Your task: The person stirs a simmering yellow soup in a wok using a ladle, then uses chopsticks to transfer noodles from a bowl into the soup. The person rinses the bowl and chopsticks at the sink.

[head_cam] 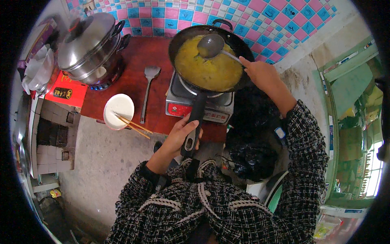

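Observation:
My left hand grips the black handle of a dark wok, which sits on a portable gas stove. In the wok is a yellow, soupy food. My right hand holds the thin handle of a metal ladle, its bowl over the yellow food; whether the bowl touches the liquid I cannot tell. Left of the stove a metal spatula lies on the red table. Further left stands a white bowl with a pair of wooden chopsticks resting in it.
A lidded steel steamer pot stands at the table's back left, on a lit electric base. Beside it are glass-like bowls and a red box. Black plastic bags lie right of the stove. A tiled wall rises behind.

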A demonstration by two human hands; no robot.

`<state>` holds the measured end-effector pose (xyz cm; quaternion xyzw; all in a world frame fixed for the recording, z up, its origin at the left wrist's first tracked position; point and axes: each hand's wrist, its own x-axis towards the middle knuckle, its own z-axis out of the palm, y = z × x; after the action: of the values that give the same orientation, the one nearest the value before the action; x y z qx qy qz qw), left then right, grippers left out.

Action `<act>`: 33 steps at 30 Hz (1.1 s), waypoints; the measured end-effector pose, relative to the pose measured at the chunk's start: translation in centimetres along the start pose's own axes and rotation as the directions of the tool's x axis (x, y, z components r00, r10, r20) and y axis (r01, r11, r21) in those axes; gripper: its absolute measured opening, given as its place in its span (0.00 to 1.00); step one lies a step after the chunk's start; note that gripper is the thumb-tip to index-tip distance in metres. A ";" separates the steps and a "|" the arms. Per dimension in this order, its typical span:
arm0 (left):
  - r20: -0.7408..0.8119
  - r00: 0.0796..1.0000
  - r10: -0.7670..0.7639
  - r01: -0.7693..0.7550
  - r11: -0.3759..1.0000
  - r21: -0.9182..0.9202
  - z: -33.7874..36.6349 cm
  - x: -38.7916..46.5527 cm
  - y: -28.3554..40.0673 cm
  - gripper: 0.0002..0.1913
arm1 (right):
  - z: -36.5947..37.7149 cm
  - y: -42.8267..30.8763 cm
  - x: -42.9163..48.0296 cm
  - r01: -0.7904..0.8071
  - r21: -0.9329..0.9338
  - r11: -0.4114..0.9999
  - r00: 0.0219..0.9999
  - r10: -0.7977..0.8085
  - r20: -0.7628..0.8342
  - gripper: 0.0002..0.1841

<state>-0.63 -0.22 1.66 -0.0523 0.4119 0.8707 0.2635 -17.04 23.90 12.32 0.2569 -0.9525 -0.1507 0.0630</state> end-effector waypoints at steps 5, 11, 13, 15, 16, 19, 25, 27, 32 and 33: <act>-0.013 1.000 -0.017 0.018 1.000 0.017 0.3 -0.2 0.2 0.14 | 2.0 0.4 1.9 -0.094 0.211 0.973 0.983 0.056 0.176 0.22; -0.027 1.000 -0.008 0.008 1.000 0.022 0.5 -0.5 0.3 0.15 | 3.0 0.4 2.9 -0.015 0.291 0.957 0.995 -0.014 0.098 0.15; -0.038 0.999 -0.010 0.011 0.999 0.048 0.5 -0.5 0.3 0.15 | 2.8 0.3 3.4 -0.015 0.285 0.959 0.994 -0.017 0.110 0.14; -0.033 0.999 -0.003 0.004 0.999 0.046 0.5 -0.4 0.2 0.15 | 2.3 0.0 3.7 -0.020 0.304 0.952 0.991 -0.020 0.130 0.15; -0.028 1.000 0.005 -0.004 0.999 0.039 0.5 -0.4 0.2 0.15 | 2.0 -0.1 3.8 -0.026 0.325 0.945 0.990 -0.022 0.142 0.18; -0.022 0.999 0.029 -0.028 0.999 0.035 0.5 -0.4 0.0 0.15 | 0.8 -0.5 3.2 -0.083 0.354 0.932 0.980 0.012 0.197 0.14; -0.035 0.999 -0.008 0.010 0.999 0.040 0.6 -0.3 0.0 0.15 | 0.0 -1.7 1.8 -0.314 0.552 0.773 0.922 0.111 0.370 0.12; -0.028 1.000 -0.003 0.004 0.999 0.039 0.6 -0.2 0.0 0.14 | -0.1 -1.7 1.8 -0.319 0.524 0.790 0.900 0.079 0.428 0.14; 0.000 1.000 0.015 -0.015 1.000 0.013 0.6 -0.1 -0.1 0.13 | -0.5 -1.1 1.0 -0.233 0.437 0.869 0.903 0.027 0.429 0.21; -0.019 1.000 0.015 -0.015 1.000 0.018 0.5 -0.1 -0.2 0.13 | -0.7 -0.9 0.5 -0.253 0.439 0.862 0.897 0.040 0.439 0.17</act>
<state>-0.40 0.25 1.92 -0.0550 0.4226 0.8684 0.2536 -16.92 22.76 12.69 0.1515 -0.9677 0.0471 -0.1960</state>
